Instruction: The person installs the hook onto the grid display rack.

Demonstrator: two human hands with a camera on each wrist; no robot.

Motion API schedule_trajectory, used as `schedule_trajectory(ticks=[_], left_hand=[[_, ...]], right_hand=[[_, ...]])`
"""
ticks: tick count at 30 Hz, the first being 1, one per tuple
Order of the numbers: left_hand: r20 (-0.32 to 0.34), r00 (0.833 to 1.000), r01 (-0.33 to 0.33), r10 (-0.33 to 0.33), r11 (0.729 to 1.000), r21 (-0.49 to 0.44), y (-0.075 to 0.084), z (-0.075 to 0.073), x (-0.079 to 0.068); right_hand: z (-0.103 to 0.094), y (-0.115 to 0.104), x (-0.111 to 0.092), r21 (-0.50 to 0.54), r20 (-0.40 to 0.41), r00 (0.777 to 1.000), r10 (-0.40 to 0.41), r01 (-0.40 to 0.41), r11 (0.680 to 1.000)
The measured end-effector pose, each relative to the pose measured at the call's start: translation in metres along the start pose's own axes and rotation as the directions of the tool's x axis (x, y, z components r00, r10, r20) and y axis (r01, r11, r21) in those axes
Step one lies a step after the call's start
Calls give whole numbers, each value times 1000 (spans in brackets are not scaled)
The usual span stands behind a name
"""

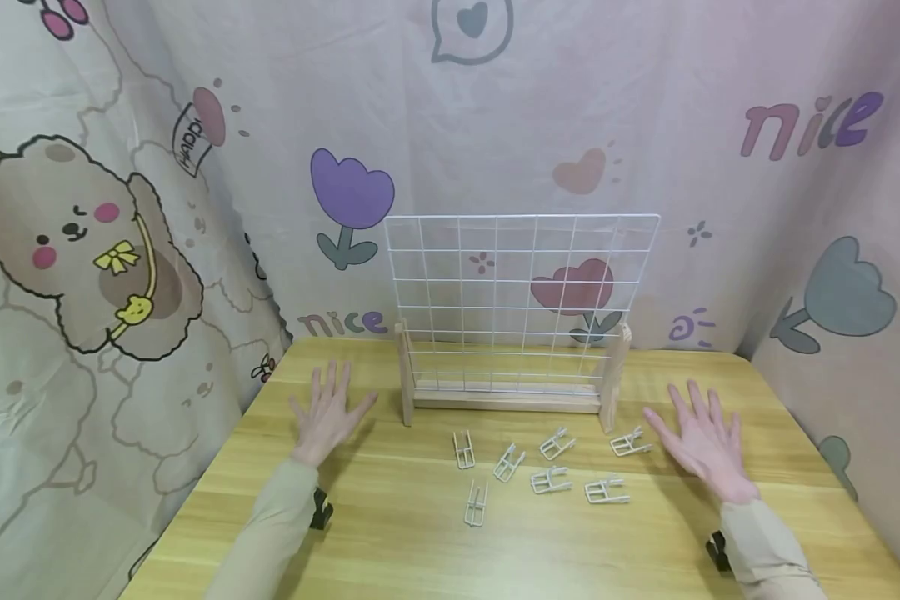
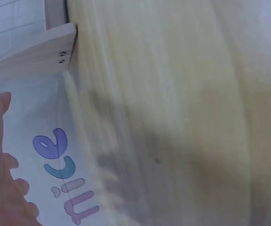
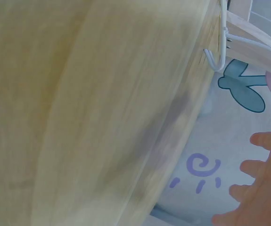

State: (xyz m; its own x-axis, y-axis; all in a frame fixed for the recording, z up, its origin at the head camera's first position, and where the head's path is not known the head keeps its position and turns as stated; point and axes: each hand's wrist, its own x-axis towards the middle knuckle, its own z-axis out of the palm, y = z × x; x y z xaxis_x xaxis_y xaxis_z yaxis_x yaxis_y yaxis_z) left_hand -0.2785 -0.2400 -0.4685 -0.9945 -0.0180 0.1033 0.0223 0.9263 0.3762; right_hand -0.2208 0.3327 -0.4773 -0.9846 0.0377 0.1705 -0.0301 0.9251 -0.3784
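Observation:
My left hand (image 1: 326,419) is spread with straight fingers over the left part of the table, left of the wire rack and holding nothing. On the other side, my right hand (image 1: 701,442) is spread the same way, also holding nothing. Its thumb is close to a white wire hook (image 1: 630,442), which also appears as a white hook (image 3: 220,47) in the right wrist view. Several more white hooks (image 1: 551,480) lie scattered in front of the rack. The white wire grid (image 1: 516,280) stands upright in a wooden base (image 1: 506,402).
The wooden table (image 1: 390,550) reaches back to a printed curtain (image 1: 450,125), which also hangs along the left and right sides. The base's left upright (image 2: 36,52) shows near my left thumb in the left wrist view. Black straps (image 1: 321,509) sit at both wrists.

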Motion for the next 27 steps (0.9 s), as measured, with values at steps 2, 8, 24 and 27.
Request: schedule_trajectory(ticks=[2, 8, 24, 27], left_hand=[[3, 1000, -2, 2, 1000, -11, 3, -2, 2], [23, 1000, -7, 10, 991, -132, 14, -13, 6], [-4, 999, -39, 55, 661, -749, 61, -41, 15], [-10, 999, -26, 31, 568, -823, 69, -44, 17]], right_hand=[[-2, -1, 0, 14, 25, 1000, 13, -13, 1000], [-9, -5, 2, 131, 116, 993, 29, -45, 990], [-14, -16, 3, 557, 307, 951, 43, -217, 802], [-15, -16, 2, 624, 311, 950, 12, -214, 751]])
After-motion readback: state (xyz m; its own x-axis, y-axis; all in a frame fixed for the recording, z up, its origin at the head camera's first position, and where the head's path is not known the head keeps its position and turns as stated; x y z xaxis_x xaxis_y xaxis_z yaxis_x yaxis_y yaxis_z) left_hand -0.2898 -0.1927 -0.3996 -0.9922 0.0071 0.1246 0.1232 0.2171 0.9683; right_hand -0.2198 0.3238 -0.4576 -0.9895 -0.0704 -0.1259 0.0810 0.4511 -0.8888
